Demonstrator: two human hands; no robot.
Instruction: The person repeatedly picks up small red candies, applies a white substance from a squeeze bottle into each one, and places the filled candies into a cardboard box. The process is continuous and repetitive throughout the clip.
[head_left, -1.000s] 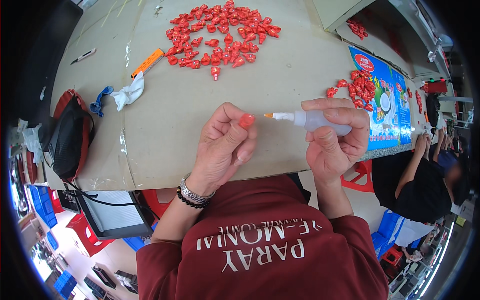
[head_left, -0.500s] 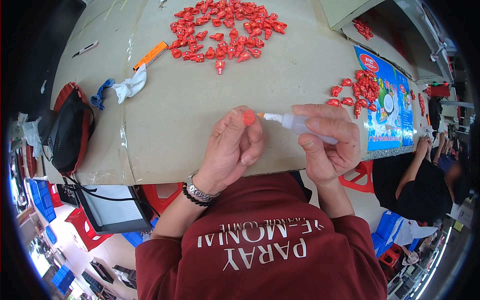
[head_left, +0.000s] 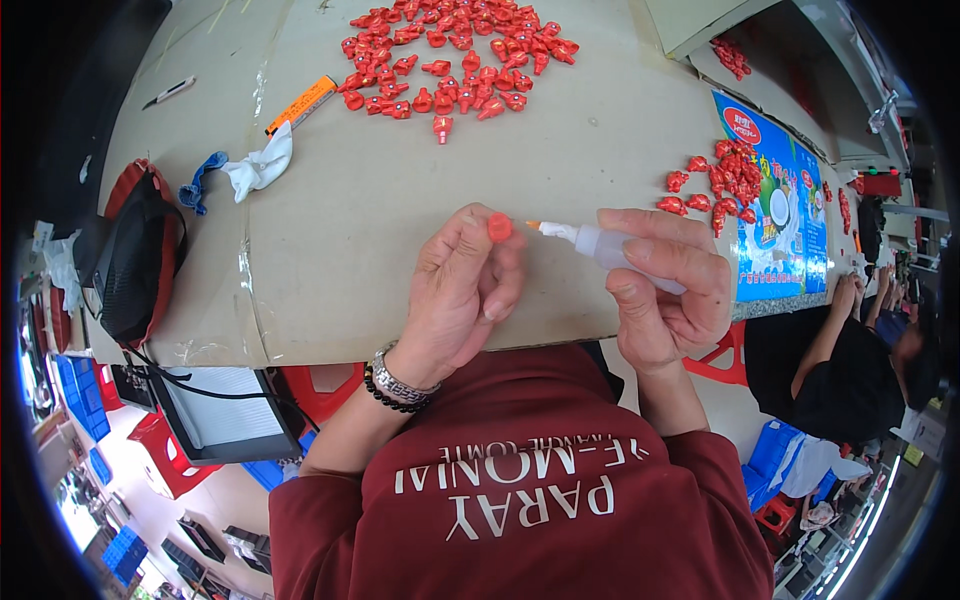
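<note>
- The small red piece [head_left: 499, 227] sits pinched between the fingertips of my left hand [head_left: 462, 290], held up just above the near edge of the surface [head_left: 380, 230].
- My left grip is pressed together on that piece, thumb and fingers curled round it, with a metal watch and a dark bead bracelet [head_left: 398, 385] on the wrist.
- My right hand [head_left: 668, 290] is wrapped round a small clear squeeze bottle [head_left: 610, 248], fingers closed on its body.
- The bottle's white nozzle with an orange tip [head_left: 533, 225] points left, just beside the red piece; I cannot tell if they touch.
- A big heap of the same red pieces [head_left: 450, 50] lies far across the surface, well apart from my hands.
- A smaller heap of red pieces [head_left: 725, 180] lies to the right, beside a blue printed sheet [head_left: 775, 215].
- On the far left lie a white and blue rag [head_left: 250, 170] and an orange marker [head_left: 300, 103].
- A black and red bag [head_left: 140, 250] hangs over the left edge.
</note>
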